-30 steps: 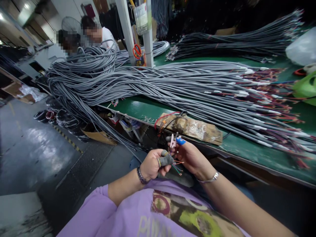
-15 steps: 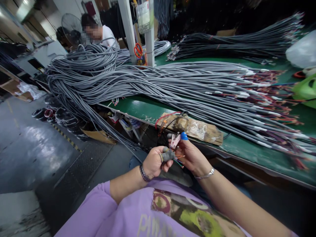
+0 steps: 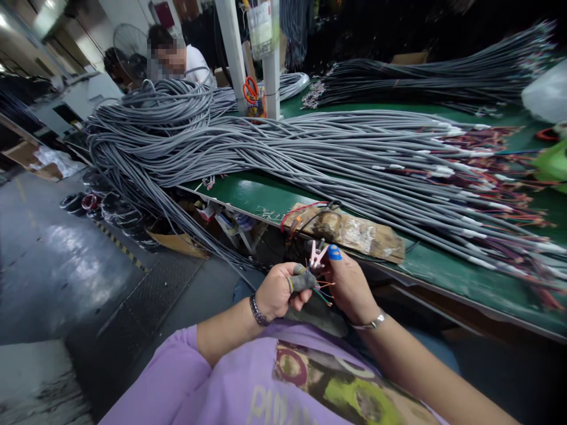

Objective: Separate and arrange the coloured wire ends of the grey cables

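In the head view my left hand (image 3: 280, 290) is closed, with dark finger covers on its thumb and finger. It pinches a cable end, from which thin coloured wires (image 3: 326, 288) fan out toward the right. My right hand (image 3: 352, 290), with a blue cover on the thumb, is closed on a small pink V-shaped tool (image 3: 316, 256); its exact kind does not show clearly. The tool's two arms stand apart, just above the wires. Some of the right fingers are hidden behind the palm and thumb.
A thick bundle of grey cables (image 3: 266, 139) with stripped ends lies along the green bench (image 3: 248, 195). At its near edge sits a taped wooden board (image 3: 354, 233). Darker cables (image 3: 420, 79) lie behind, and orange-handled scissors (image 3: 250, 90) hang by a post. A person (image 3: 195, 62) sits beyond.
The pink tool has turned and its arms now show spread apart. My right hand has shifted slightly to the right; the left keeps its pinch on the cable end.
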The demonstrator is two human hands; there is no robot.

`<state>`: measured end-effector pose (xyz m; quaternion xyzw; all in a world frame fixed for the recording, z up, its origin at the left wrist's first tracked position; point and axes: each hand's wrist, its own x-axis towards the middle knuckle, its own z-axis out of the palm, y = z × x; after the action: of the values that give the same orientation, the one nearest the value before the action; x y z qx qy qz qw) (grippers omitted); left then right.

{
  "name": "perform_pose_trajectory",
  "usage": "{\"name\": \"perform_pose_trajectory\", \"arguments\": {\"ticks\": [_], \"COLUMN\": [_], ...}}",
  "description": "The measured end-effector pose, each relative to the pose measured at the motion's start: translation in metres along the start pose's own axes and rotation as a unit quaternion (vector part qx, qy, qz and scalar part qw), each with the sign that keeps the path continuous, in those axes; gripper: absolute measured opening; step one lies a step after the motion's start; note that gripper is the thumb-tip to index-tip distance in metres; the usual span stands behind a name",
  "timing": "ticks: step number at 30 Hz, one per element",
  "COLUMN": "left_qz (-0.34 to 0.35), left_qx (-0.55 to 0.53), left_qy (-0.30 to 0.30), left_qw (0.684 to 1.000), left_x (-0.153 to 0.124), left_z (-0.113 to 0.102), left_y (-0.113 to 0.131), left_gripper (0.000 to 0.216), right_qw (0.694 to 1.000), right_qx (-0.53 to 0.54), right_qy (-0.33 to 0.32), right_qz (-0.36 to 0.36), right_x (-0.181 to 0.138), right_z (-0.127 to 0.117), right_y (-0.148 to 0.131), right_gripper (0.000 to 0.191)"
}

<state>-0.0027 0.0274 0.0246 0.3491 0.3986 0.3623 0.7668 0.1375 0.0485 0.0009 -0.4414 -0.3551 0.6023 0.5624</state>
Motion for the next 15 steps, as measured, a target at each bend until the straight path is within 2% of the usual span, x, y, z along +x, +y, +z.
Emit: {"name": "perform_pose_trajectory", "arguments": {"ticks": [4, 10, 15], "left_qz": [-0.008, -0.015, -0.011], "left_qx": [0.000, 0.005, 0.010], "left_qy": [0.002, 0.002, 0.011], "left_qw": [1.000, 1.000, 1.000], "left_x": [0.0020, 0.0045, 0.0023], "left_z": [0.0001, -0.0010, -0.0005], "left_y": [-0.0022, -0.0082, -0.0082], "left_gripper": [0.046, 0.044, 0.044], "right_qw": [0.986, 0.980, 0.973], "right_qx": [0.118, 0.156, 0.173], "right_qy": [-0.038, -0.033, -0.033], "right_qz": [0.113, 0.121, 0.151], "right_x": [0.0055, 0.0074, 0.0033], "right_z": [0.0035, 0.0068, 0.0082], "right_y": [-0.0001, -0.0019, -0.0037], "right_gripper": [0.050, 0.041, 0.045]}}
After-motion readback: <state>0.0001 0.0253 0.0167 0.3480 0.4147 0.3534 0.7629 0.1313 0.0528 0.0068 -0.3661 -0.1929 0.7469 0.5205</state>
